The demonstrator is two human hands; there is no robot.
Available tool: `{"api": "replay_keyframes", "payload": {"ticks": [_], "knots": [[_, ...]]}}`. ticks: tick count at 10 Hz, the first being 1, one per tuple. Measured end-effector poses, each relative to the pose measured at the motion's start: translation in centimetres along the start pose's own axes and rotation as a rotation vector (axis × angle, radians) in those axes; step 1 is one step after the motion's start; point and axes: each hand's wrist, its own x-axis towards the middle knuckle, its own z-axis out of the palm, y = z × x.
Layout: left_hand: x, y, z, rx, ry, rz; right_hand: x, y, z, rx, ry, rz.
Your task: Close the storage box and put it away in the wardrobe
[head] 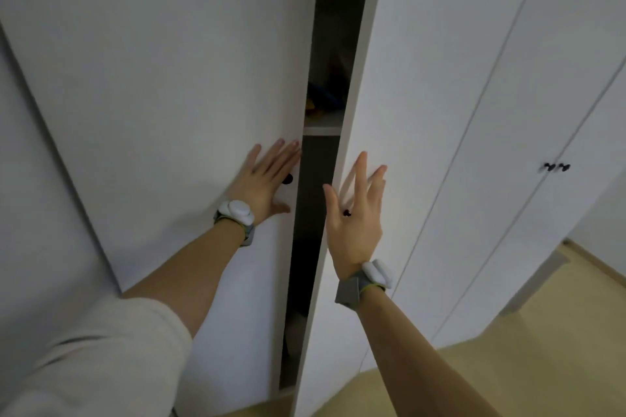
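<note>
A white wardrobe fills the view, its left door and right door nearly together with a narrow dark gap between them. My left hand lies flat on the left door beside its small black knob, fingers spread. My right hand is spread against the right door's edge, where a small black knob shows. Through the gap I see a shelf with blurred blue and yellow items on it. The storage box cannot be made out.
Two more white wardrobe doors with black knobs stand to the right. Light wooden floor shows at the bottom right. A grey furniture leg stands on the floor at the right.
</note>
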Motion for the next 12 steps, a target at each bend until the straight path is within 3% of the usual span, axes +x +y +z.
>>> {"api": "replay_keyframes", "payload": {"ticks": [1,6,11,12], "knots": [[0.3,0.3,0.1,-0.015,-0.003,-0.016,0.8,-0.9,2.4,-0.03,-0.02,0.085],[0.0,-0.8,1.3,0.137,-0.021,-0.058,4.4,-0.9,8.1,0.112,-0.123,0.083],[0.1,-0.6,0.1,0.208,-0.057,-0.084,5.5,-2.3,6.7,0.029,-0.226,0.148],[0.2,-0.7,0.2,0.188,-0.056,-0.083,6.2,-1.9,4.8,0.078,-0.181,0.154]]}}
